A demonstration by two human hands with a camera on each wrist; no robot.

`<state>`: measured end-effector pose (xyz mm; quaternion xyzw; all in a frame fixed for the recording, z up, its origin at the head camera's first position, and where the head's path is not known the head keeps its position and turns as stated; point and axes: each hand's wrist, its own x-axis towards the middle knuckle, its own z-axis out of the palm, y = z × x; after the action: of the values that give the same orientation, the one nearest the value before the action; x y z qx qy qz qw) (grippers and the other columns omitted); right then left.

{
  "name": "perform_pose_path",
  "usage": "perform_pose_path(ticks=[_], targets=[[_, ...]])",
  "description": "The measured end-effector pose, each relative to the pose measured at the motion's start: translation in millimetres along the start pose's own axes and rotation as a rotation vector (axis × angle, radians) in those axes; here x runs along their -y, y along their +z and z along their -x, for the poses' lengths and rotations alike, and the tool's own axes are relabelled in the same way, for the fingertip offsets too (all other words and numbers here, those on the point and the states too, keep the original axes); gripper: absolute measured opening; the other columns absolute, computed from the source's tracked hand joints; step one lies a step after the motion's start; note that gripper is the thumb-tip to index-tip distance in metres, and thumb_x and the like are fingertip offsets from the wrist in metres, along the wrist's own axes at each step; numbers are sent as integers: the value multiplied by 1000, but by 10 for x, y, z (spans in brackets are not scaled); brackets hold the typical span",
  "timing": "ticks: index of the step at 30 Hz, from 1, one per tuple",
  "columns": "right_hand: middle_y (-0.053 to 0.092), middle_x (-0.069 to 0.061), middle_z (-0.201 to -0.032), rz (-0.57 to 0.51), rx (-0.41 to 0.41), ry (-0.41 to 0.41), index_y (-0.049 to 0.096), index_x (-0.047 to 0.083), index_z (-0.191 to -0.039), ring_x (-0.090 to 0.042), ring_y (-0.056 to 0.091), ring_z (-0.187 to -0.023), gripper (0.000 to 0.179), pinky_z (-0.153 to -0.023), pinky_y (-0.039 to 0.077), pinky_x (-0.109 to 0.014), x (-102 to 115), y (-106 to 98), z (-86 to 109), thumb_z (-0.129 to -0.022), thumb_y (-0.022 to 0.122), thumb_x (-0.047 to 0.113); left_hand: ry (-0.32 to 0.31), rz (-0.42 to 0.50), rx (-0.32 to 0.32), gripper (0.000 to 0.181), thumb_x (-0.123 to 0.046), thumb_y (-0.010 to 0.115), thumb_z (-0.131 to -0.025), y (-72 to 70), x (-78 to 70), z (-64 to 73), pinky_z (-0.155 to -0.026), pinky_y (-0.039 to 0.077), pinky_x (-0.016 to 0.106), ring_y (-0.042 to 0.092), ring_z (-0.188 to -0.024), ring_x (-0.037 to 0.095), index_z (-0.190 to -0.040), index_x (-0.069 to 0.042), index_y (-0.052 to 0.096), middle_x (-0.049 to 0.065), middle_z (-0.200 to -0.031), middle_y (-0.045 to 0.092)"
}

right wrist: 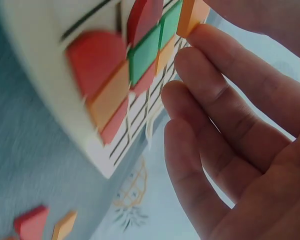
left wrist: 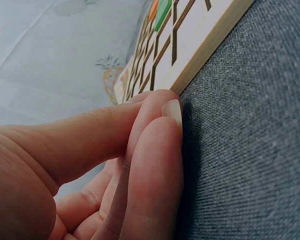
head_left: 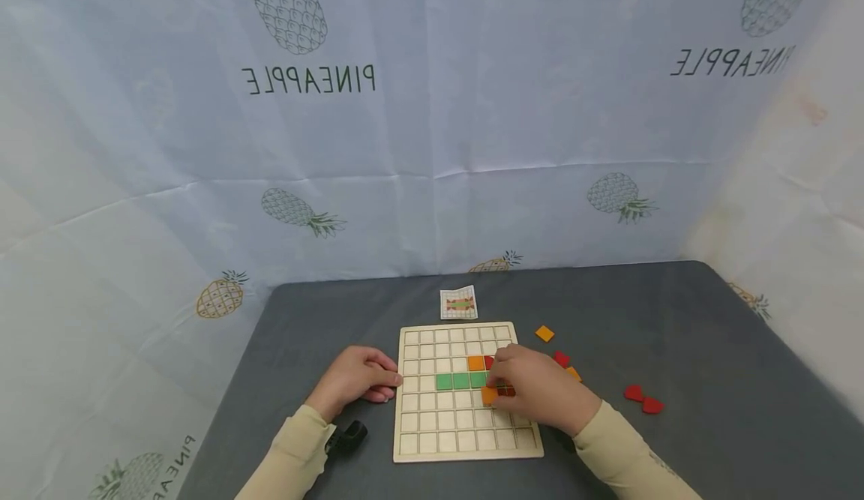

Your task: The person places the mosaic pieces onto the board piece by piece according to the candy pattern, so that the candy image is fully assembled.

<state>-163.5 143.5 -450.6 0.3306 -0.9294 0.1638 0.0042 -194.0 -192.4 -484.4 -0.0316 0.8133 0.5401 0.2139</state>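
- My right hand (head_left: 540,391) is pinching an orange tile (right wrist: 190,17) between thumb and index finger over the board's right half, just near of the green row; remaining fingers are bending loosely.
- My left hand (head_left: 356,377) is resting its fingertips on the left edge of the wooden grid board (head_left: 409,442); fingers are lying relaxed, not gripping.
- I'm seeing green tiles (head_left: 461,381) lining up left to right, another orange tile (head_left: 475,363) sitting just far of them; red pieces (right wrist: 97,57) are also sitting on the board, partly hidden.
- Pattern card (head_left: 459,303) is lying just past the far edge.
- Two loose red pieces (head_left: 652,405) are lying right, on the grey table (head_left: 324,309).
- Pineapple-print cloth (head_left: 432,125) is hanging behind.
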Motion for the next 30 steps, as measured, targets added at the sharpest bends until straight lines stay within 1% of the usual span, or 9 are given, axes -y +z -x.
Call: perform_pose_path(ticks=[4,8,10,15,23,30], targets=[[60,11,-87,-11,18,-10,79,23,-90,-1,46,-78,13,-64,47,-19,36,80,-52,-82,86,29,9,5,7,37,-23,87,-82,17,3,2,-66,65,34,75,-72,15,-109,-2,71,7,-86,79],[61,11,-87,1,10,-1,79,23,-91,-1,47,-78,14,-63,47,-18,36,130,-41,-81,87,28,22,6,17,36,-23,87,-82,43,6,-18,-66,65,34,75,-71,14,-107,-2,72,7,-86,79],[61,11,-86,7,2,-1,79,23,-90,-1,46,-78,14,-63,47,-18,34,140,-39,-81,88,28,29,4,17,36,-23,87,-82,48,5,-25,-66,65,34,74,-70,14,-107,-2,72,7,-85,79],[59,11,-85,19,-8,-18,79,23,-90,-2,44,-77,12,-62,44,-18,48,135,-79,-82,86,28,21,4,-1,35,-22,87,-82,21,3,-11,-66,65,33,74,-71,15,-107,-2,72,7,-86,79],[61,9,-86,16,2,-19,79,22,-91,-1,46,-76,15,-62,47,-19,56,142,-120,-82,87,31,16,-1,-4,36,-22,86,-83,-11,-2,4,-67,65,33,75,-72,14,-109,-2,72,6,-86,79],[61,9,-85,37,-12,-36,78,22,-89,-1,46,-75,10,-63,48,-19,44,172,-120,-83,86,26,19,-6,0,33,-22,86,-83,-2,-2,1,-67,65,34,75,-71,14,-107,-3,72,6,-85,79]])
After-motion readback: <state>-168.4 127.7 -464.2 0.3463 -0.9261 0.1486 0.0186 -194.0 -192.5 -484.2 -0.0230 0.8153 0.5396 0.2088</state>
